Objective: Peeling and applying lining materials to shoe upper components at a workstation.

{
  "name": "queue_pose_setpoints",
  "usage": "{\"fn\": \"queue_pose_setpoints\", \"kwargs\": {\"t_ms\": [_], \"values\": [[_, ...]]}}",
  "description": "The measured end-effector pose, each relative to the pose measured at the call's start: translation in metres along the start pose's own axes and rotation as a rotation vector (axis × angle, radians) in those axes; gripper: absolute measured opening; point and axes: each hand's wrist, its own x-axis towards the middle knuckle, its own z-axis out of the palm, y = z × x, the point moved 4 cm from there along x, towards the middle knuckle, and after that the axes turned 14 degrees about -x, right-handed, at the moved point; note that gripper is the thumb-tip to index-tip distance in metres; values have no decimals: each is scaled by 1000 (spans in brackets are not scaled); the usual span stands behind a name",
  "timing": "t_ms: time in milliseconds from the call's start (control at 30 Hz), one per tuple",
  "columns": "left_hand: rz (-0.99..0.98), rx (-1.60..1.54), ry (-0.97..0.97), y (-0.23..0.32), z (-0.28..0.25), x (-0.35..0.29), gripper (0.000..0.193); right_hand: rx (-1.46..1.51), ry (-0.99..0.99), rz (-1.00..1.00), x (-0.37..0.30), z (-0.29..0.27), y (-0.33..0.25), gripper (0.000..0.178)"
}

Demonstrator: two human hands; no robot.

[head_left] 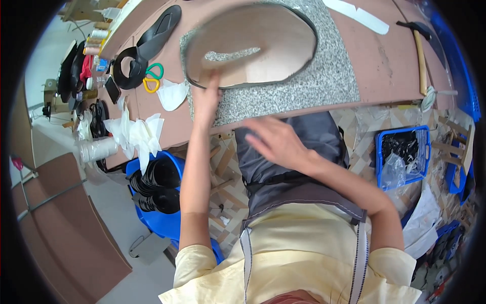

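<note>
My left hand (206,99) grips the near left edge of a large oval beige sheet (288,48) with a dark rim. It looks like a leather piece, and a narrow curved slot cuts through its middle. Speckles of the grey stone slab (324,81) show through that slot. The sheet lies over the slab or slightly above it; I cannot tell which. My right hand (277,141) is off the table's near edge, in front of my dark apron, holding nothing. Its fingers are apart and a little blurred.
Scissors with green and yellow handles (153,78), a black tape roll (129,69) and white scraps (136,133) lie left on the table (372,61). A wooden-handled hammer (420,63) lies right. Blue bins with black pieces (162,154) and a blue crate (378,158) stand below.
</note>
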Motion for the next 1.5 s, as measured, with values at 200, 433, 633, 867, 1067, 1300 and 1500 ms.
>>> {"fn": "queue_pose_setpoints", "kwargs": {"t_ms": [200,433,633,867,1067,1300,1500], "values": [[-173,-787,174,1,93,-25,33,-121,158,537,83,-56,79,33],[-32,-370,-493,13,105,-76,42,-679,-107,350,102,-84,107,17],[310,509,-432,13,86,-31,56,-687,-115,370,97,-68,125,26],[733,641,-389,-8,79,-69,59,-612,-25,465,98,-60,148,26],[744,643,-334,-7,89,-54,61,-606,-32,473,92,-47,149,25],[766,587,-323,4,91,-52,64,-583,-28,507,107,-63,146,26],[367,-94,-452,27,72,-44,80,-693,317,244,110,-60,95,54]]}}
